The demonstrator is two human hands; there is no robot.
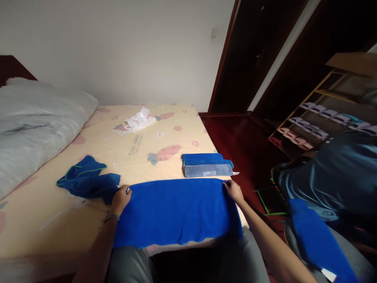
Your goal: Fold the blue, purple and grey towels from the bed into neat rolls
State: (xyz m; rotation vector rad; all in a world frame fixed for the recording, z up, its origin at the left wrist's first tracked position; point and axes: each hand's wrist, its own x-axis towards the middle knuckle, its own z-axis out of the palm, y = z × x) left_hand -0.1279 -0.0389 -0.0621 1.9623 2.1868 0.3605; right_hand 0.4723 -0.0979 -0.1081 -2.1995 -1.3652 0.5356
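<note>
A blue towel point(176, 212) lies spread out over the bed's front edge, its near side hanging towards my knees. My left hand point(121, 197) is closed on its far left corner, where a small white tag shows by the thumb. At the far right corner, my right hand point(235, 190) pinches the edge between thumb and fingers. Just beyond the towel lie a folded blue cloth point(203, 158) and a folded grey cloth point(193, 171) with "HAPPY LIFE" on it. A crumpled dark blue cloth point(91, 184) with green edging rests left of my left hand.
The bed point(112, 149) has a cream carrot-print sheet. A white plastic bag point(140, 120) and a grey quilt point(38, 122) lie on it. To the right sits another person point(338, 177) with a blue cloth point(321, 239) over the leg, near a slipper rack point(313, 84).
</note>
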